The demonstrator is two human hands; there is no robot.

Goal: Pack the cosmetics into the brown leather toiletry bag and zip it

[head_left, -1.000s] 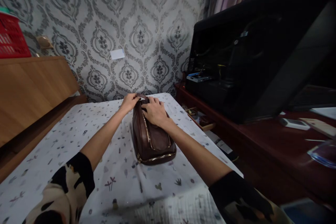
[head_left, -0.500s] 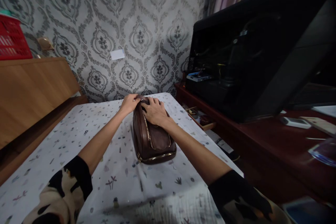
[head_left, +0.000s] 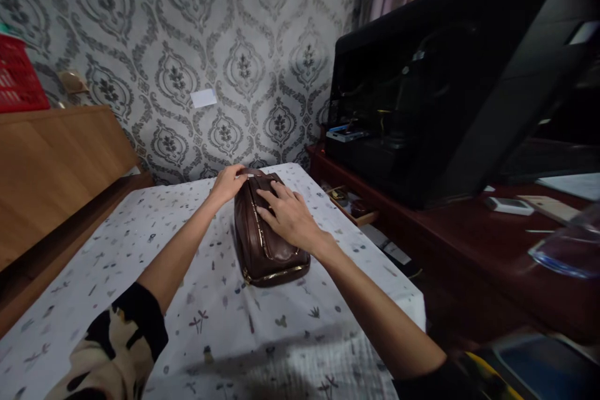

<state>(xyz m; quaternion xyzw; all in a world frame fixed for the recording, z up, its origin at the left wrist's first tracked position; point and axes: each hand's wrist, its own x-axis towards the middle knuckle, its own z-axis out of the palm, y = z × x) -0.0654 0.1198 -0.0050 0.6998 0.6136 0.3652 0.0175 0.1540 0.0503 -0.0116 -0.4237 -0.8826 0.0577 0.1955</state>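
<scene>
A brown leather bag [head_left: 246, 237] with gold zippers lies on a white printed bedsheet [head_left: 201, 281]. At its far left corner my left hand [head_left: 227, 184] is closed around the bag's handle strap [head_left: 253, 172]. Over the upper face rests my right hand [head_left: 293, 217], its fingers apart and stretched toward the far end. It partly covers the front pocket and its zipper. Both zippers look closed where they show.
On the left stands a wooden headboard [head_left: 60, 156] with a red basket [head_left: 19, 78] above it. To the right, a dark red desk [head_left: 450, 244] carries a large black computer case [head_left: 375, 131]. A small open drawer [head_left: 360, 215] juts out beside the bed.
My right hand has slid back from the far end of the bag toward its middle right, with fingers more spread. My left hand stays at the handle. The view has shifted slightly.
</scene>
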